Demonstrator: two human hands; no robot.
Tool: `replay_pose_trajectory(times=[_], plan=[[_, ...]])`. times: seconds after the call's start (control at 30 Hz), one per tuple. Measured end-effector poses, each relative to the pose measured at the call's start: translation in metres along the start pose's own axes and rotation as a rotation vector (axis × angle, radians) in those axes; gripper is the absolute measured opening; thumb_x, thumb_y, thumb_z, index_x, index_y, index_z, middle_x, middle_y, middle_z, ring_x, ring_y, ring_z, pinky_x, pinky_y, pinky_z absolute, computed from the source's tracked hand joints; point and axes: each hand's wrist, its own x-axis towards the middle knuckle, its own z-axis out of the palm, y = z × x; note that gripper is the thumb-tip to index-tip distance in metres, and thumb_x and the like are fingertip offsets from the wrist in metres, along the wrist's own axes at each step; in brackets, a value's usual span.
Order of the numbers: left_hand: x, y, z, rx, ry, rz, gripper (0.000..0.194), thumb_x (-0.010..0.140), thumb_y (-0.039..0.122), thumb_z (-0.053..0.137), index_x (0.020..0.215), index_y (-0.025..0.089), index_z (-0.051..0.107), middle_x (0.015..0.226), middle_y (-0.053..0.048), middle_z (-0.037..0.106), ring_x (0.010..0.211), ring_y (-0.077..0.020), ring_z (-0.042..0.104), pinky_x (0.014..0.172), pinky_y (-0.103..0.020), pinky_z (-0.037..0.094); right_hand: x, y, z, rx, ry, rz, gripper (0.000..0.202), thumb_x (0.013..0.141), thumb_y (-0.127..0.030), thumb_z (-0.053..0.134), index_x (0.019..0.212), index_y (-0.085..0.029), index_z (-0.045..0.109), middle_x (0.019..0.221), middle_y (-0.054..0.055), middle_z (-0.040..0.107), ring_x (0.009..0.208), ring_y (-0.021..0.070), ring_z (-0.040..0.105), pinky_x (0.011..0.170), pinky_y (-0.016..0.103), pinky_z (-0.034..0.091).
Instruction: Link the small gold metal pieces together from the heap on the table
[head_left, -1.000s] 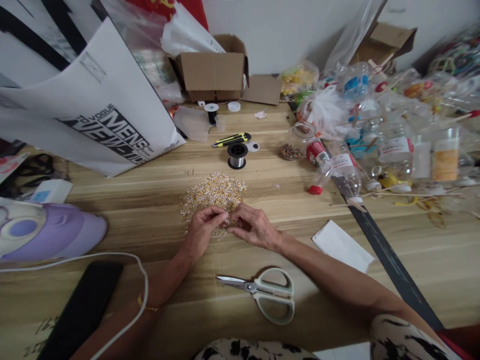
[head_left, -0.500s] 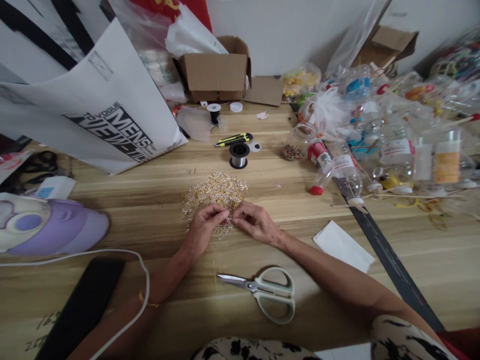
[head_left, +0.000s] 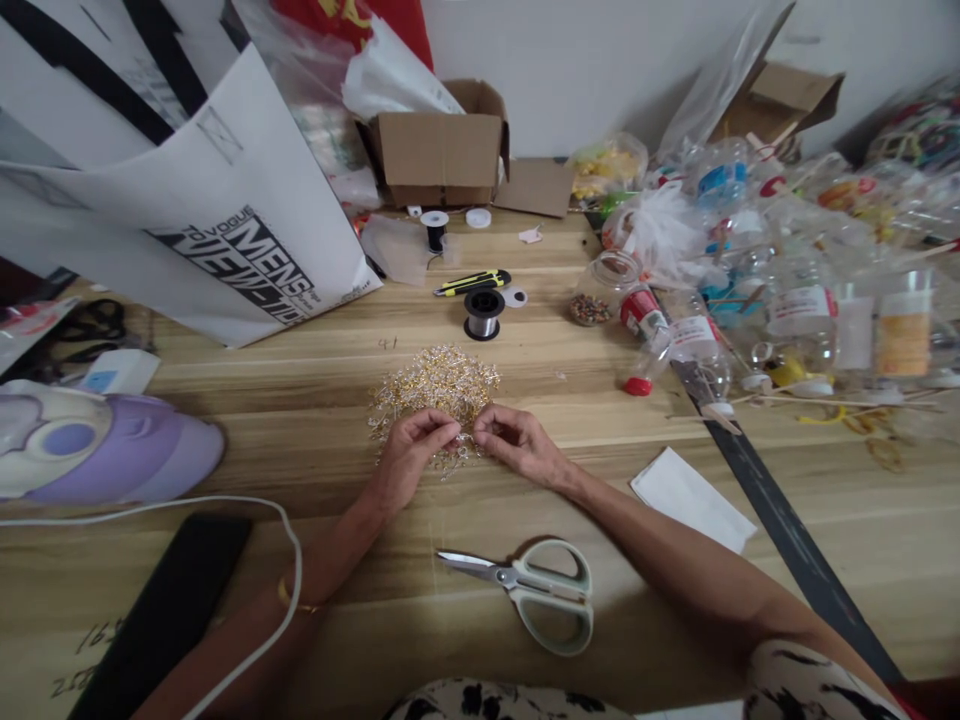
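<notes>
From the head view, your left hand (head_left: 411,446) and right hand (head_left: 523,444) each have thumb and forefinger pinched together, near each other; anything gripped is too small to tell. The gold-and-silver pile (head_left: 436,378) lies beneath them on your bench (head_left: 611,440).

A plain, pale grey wall (head_left: 555,90) stands at twelve o'clock behind a broad, light-brown, wood-grain desk (head_left: 315,400) (its streaks run mostly sideways). A long, flat, dark grey strip (head_left: 801,550) crosses the desk from one o'clock toward four. The light is soft and dim.
</notes>
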Motion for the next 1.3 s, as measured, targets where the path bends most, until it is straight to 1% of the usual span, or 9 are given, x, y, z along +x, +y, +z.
replay_pose_trajectory(times=[0.37, 0.53, 0.6, 0.67, 0.73, 0.8, 0.87, 0.97, 1.3], plan=[[0.0, 0.002, 0.0, -0.001, -0.002, -0.003, 0.016, 0.067, 0.03, 0.072, 0.067, 0.015, 0.064, 0.061, 0.001, 0.064, 0.058, -0.0119, 0.059, 0.06, -0.023, 0.047, 0.0, -0.003, 0.0, 0.002, 0.01, 0.014, 0.033, 0.085, -0.047, 0.054, 0.079, -0.015, 0.055, 0.064, -0.002, 0.047, 0.056, 0.0089, 0.04, 0.051, 0.021, 0.031], [0.0, 0.001, 0.0, -0.026, -0.004, -0.008, 0.016, 0.066, 0.029, 0.072, 0.067, 0.015, 0.065, 0.06, 0.002, 0.063, 0.057, -0.0107, 0.057, 0.06, -0.022, 0.046, -0.002, -0.001, 0.001, -0.09, 0.008, -0.049, 0.027, 0.089, -0.041, 0.05, 0.089, -0.014, 0.056, 0.066, 0.0, 0.051, 0.058, 0.0103, 0.045, 0.054, 0.022, 0.037], [-0.001, 0.002, 0.001, -0.034, -0.01, -0.006, 0.016, 0.066, 0.029, 0.072, 0.066, 0.015, 0.064, 0.059, 0.002, 0.063, 0.056, -0.0102, 0.056, 0.059, -0.021, 0.046, -0.003, -0.002, 0.002, -0.182, 0.04, -0.119, 0.023, 0.089, -0.036, 0.049, 0.095, -0.015, 0.056, 0.075, 0.003, 0.056, 0.066, 0.0126, 0.051, 0.057, 0.023, 0.041], [-0.001, 0.004, 0.001, -0.032, -0.006, -0.003, 0.016, 0.066, 0.028, 0.072, 0.065, 0.015, 0.064, 0.058, 0.003, 0.062, 0.056, -0.01, 0.056, 0.059, -0.021, 0.045, -0.004, -0.003, 0.002, -0.289, 0.123, -0.249, 0.022, 0.087, -0.032, 0.051, 0.102, -0.016, 0.054, 0.096, 0.009, 0.058, 0.085, 0.0176, 0.055, 0.063, 0.026, 0.046], [-0.001, 0.006, 0.002, -0.028, 0.007, -0.004, 0.016, 0.065, 0.028, 0.072, 0.064, 0.014, 0.064, 0.057, 0.003, 0.061, 0.056, -0.01, 0.055, 0.058, -0.021, 0.045, -0.005, -0.005, 0.001, -0.396, 0.233, -0.397, 0.029, 0.084, -0.029, 0.055, 0.11, -0.018, 0.051, 0.116, 0.013, 0.051, 0.104, 0.0229, 0.051, 0.07, 0.031, 0.05], [-0.001, 0.008, 0.002, -0.024, 0.015, -0.008, 0.016, 0.065, 0.028, 0.072, 0.063, 0.014, 0.064, 0.056, 0.003, 0.061, 0.055, -0.01, 0.055, 0.058, -0.021, 0.045, -0.006, -0.004, -0.002, -0.517, 0.313, -0.512, 0.035, 0.08, -0.028, 0.059, 0.113, -0.02, 0.05, 0.118, 0.013, 0.047, 0.109, 0.0254, 0.047, 0.076, 0.037, 0.05], [-0.001, 0.007, 0.002, -0.022, 0.016, -0.012, 0.016, 0.065, 0.028, 0.071, 0.064, 0.015, 0.064, 0.056, 0.003, 0.062, 0.055, -0.01, 0.056, 0.058, -0.021, 0.045, -0.007, -0.002, -0.004, -0.652, 0.327, -0.596, 0.033, 0.077, -0.029, 0.063, 0.108, -0.02, 0.053, 0.107, 0.012, 0.05, 0.101, 0.0253, 0.05, 0.079, 0.04, 0.048], [0.0, 0.005, 0.001, -0.031, 0.011, -0.006, 0.015, 0.066, 0.028, 0.071, 0.065, 0.015, 0.064, 0.057, 0.003, 0.062, 0.056, -0.0102, 0.056, 0.058, -0.021, 0.045, -0.008, 0.004, -0.005, -0.785, 0.25, -0.661, 0.026, 0.077, -0.032, 0.065, 0.098, -0.019, 0.056, 0.092, 0.009, 0.054, 0.085, 0.0215, 0.054, 0.07, 0.035, 0.049], [0.0, 0.002, 0.0, 0.01, -0.016, 0.022, 0.015, 0.068, 0.028, 0.071, 0.066, 0.015, 0.064, 0.06, 0.003, 0.062, 0.059, -0.0102, 0.056, 0.061, -0.021, 0.045, -0.006, 0.007, -0.001, -0.784, 0.147, -0.558, 0.012, 0.086, -0.028, 0.058, 0.093, -0.018, 0.059, 0.091, 0.007, 0.059, 0.079, 0.0159, 0.058, 0.067, 0.027, 0.049]])
